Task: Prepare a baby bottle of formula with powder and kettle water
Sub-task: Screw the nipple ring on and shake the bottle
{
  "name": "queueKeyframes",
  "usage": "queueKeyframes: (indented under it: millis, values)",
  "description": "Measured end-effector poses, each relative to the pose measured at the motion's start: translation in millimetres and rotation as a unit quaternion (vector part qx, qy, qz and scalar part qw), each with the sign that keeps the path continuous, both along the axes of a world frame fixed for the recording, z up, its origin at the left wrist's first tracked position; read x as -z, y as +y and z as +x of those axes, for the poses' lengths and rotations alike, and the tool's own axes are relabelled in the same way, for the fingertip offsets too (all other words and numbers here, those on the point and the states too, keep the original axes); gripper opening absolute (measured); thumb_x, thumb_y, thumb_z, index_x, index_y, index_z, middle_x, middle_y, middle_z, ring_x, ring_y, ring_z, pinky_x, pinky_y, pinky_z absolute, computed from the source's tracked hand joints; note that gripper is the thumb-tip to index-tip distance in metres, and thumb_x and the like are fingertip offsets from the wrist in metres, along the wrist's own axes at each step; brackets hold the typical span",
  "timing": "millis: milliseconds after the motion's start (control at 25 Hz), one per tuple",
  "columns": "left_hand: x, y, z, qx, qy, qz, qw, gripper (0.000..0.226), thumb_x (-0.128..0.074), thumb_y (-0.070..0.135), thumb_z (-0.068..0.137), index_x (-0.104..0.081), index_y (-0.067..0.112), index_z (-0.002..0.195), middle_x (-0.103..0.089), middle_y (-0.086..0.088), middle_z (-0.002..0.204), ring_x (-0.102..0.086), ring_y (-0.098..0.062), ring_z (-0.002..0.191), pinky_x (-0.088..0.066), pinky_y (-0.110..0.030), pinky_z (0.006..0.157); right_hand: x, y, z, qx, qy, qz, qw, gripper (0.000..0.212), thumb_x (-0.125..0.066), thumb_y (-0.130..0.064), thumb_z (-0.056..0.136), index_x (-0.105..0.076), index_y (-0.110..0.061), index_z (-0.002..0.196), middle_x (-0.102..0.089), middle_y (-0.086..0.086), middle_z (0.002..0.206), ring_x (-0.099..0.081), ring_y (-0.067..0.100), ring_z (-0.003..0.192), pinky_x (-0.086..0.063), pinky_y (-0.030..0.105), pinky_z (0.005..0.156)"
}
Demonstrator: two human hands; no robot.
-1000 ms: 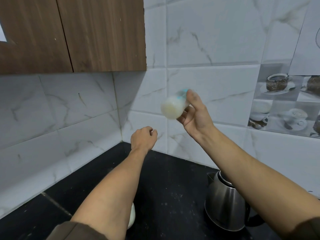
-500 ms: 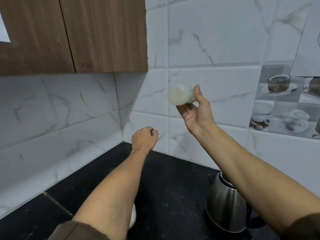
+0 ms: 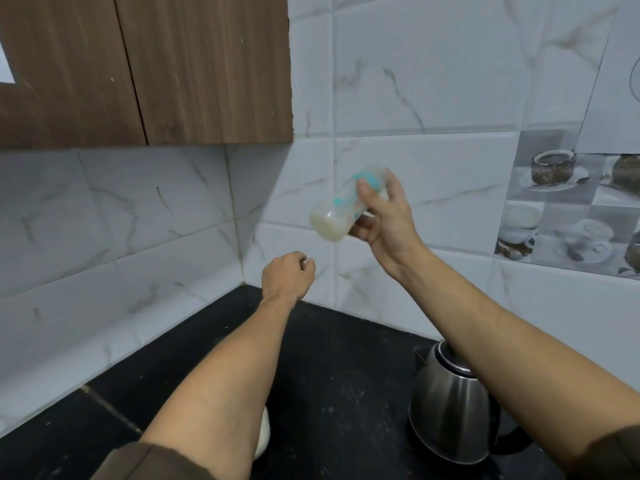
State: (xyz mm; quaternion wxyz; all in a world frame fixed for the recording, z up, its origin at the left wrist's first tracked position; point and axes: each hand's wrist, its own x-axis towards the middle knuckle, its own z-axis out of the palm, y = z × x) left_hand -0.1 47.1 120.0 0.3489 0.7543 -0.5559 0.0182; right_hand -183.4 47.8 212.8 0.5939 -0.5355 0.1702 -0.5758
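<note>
A clear baby bottle [image 3: 341, 209] with teal markings and milky liquid is held up in front of the wall tiles, tilted with its base toward the lower left and blurred by motion. My right hand [image 3: 384, 223] grips it with thumb and fingers around its upper part. My left hand [image 3: 287, 275] hovers lower and to the left as a curled fist, and something small and white shows at its fingertips. A steel kettle [image 3: 450, 407] stands on the black counter under my right forearm.
A white rounded container [image 3: 264, 434] peeks out from beneath my left forearm on the black counter [image 3: 339, 375]. A wooden wall cabinet [image 3: 145, 67] hangs at the upper left. Marble-look tiles meet in the corner behind my hands.
The bottle swings in my right hand: base low-left, then up and level, now tilted down-left again with the teal markings showing. My left hand has stayed in place.
</note>
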Motion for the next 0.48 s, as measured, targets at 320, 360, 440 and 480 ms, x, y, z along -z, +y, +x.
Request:
queueKeyframes:
  millis: [320, 360, 440, 480]
  values:
    - [4.4, 2.4, 7.1, -0.002, 0.000, -0.006, 1.000, 0.034, -0.047, 0.033, 0.103, -0.075, 0.016, 0.113, -0.078, -0.002, 0.104, -0.068, -0.028, 0.095, -0.054, -0.035, 0.082, -5.3, -1.6, -1.6, 0.082, -0.140, 0.051, 0.985, 0.072, -0.077, -0.025, 0.094, -0.038, -0.029, 0.154, -0.068, 0.005, 0.119, -0.077, 0.029, 0.093, -0.064, 0.041, 0.075]
    - [4.7, 1.8, 8.7, -0.004, 0.000, -0.004, 1.000, 0.034, -0.048, 0.033, 0.103, -0.075, 0.016, 0.114, -0.078, -0.002, 0.104, -0.068, -0.027, 0.095, -0.053, -0.035, 0.082, -3.3, -1.3, -0.8, 0.078, -0.123, 0.045, 0.988, 0.071, -0.077, -0.025, 0.094, -0.038, -0.029, 0.153, -0.067, 0.006, 0.119, -0.076, 0.030, 0.095, -0.064, 0.041, 0.075]
    - [4.1, -1.0, 9.8, -0.001, -0.006, 0.000, 1.000, 0.029, -0.050, 0.030, 0.102, -0.073, 0.013, 0.108, -0.076, -0.004, 0.098, -0.067, -0.028, 0.090, -0.054, -0.035, 0.081, 6.9, 6.5, 0.3, 0.036, -0.008, -0.018, 0.999, 0.070, -0.078, -0.022, 0.091, -0.042, -0.028, 0.151, -0.070, 0.008, 0.112, -0.076, 0.029, 0.091, -0.062, 0.038, 0.069]
    - [3.0, -1.4, 8.3, -0.005, -0.016, 0.003, 1.000, 0.024, -0.052, 0.028, 0.101, -0.070, 0.012, 0.101, -0.073, -0.005, 0.093, -0.065, -0.028, 0.086, -0.054, -0.035, 0.077, 12.2, 12.0, 0.4, 0.005, 0.052, -0.058, 0.997, 0.071, -0.079, -0.022, 0.088, -0.044, -0.028, 0.149, -0.071, 0.008, 0.105, -0.075, 0.026, 0.087, -0.061, 0.034, 0.064]
